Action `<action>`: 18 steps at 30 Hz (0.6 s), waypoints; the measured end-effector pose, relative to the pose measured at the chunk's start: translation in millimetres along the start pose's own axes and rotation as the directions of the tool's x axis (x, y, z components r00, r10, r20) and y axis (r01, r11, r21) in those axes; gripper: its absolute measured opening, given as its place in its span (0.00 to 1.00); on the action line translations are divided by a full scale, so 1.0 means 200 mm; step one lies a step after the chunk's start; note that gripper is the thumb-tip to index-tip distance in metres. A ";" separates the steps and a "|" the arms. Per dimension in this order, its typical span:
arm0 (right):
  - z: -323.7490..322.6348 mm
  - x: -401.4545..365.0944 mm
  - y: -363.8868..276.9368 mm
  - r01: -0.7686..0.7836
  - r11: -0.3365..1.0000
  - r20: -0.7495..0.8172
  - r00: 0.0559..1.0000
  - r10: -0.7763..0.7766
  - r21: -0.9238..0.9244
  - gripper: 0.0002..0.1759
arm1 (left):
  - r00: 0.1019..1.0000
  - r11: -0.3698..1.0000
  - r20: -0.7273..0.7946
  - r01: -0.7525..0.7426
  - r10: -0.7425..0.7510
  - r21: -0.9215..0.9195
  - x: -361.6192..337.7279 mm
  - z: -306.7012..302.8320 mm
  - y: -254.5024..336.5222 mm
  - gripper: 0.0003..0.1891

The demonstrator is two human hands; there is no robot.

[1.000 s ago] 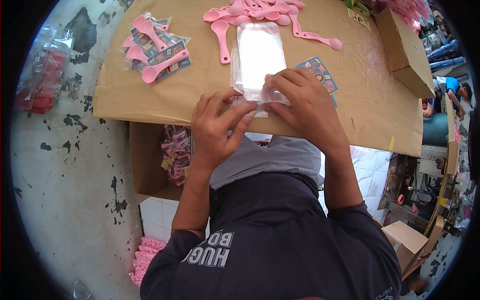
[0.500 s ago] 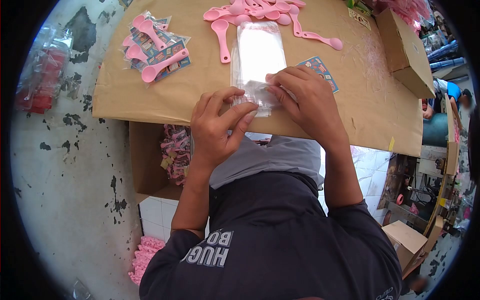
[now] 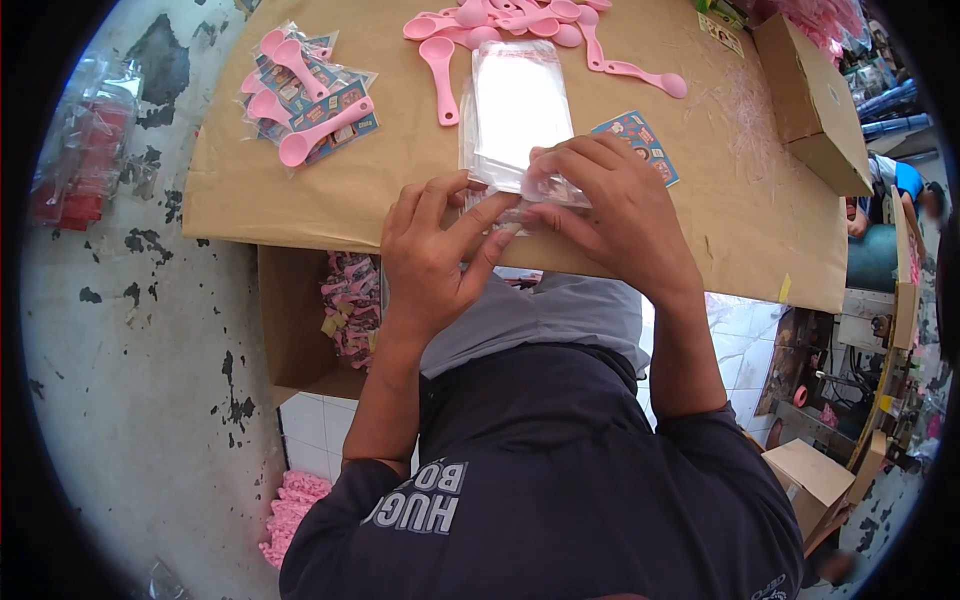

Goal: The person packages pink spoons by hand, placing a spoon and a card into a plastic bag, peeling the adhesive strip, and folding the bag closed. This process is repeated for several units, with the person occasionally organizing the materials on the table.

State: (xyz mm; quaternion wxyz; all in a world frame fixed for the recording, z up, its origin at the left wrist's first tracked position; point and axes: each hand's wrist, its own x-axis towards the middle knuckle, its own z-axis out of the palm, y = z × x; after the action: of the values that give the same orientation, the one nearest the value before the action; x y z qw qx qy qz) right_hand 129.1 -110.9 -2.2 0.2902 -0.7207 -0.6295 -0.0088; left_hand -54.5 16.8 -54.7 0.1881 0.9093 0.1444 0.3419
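Note:
A stack of clear plastic bags (image 3: pixel 518 105) lies on the brown-covered table near its front edge. My right hand (image 3: pixel 610 205) pinches a crumpled bit of clear plastic at the stack's lower end, thumb and fingers close together. At the stack's lower left corner, my left hand (image 3: pixel 440 240) rests its fingertips on the plastic, thumb and index finger apart. A printed blue card (image 3: pixel 637 146) lies just beyond my right hand. Above the stack is a pile of pink spoons (image 3: pixel 510 18), and one pink spoon (image 3: pixel 441 82) lies to its left.
Pink spoons with cards and clear bags (image 3: pixel 315 95) lie at the table's left. An open cardboard box (image 3: pixel 810 105) stands at the right edge, and another box (image 3: pixel 300 325) with packed pink items sits below the table. Another person (image 3: pixel 897 185) is partly visible far right.
My right hand has drawn plastic slightly up and toward the left at the stack's lower end, bunching it between thumb and fingers. My left hand has barely moved.

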 end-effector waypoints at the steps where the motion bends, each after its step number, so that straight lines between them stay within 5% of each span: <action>1: 0.01 0.00 0.01 0.010 1.000 -0.025 1.000 -0.009 0.009 0.10 | 1.000 1.000 0.001 -0.001 0.001 -0.001 0.00 0.00 0.00 0.15; 18: 0.06 0.01 0.02 -0.137 0.985 -0.163 0.975 0.152 0.104 0.15 | 0.999 0.998 0.037 -0.005 0.007 -0.066 0.01 -0.02 0.00 0.13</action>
State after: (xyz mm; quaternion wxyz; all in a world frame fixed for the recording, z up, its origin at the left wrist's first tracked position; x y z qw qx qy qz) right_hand 129.4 -103.5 -13.8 0.3756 -0.7472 -0.5479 -0.0204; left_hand -55.6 18.4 -50.5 0.2194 0.9092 0.1269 0.3302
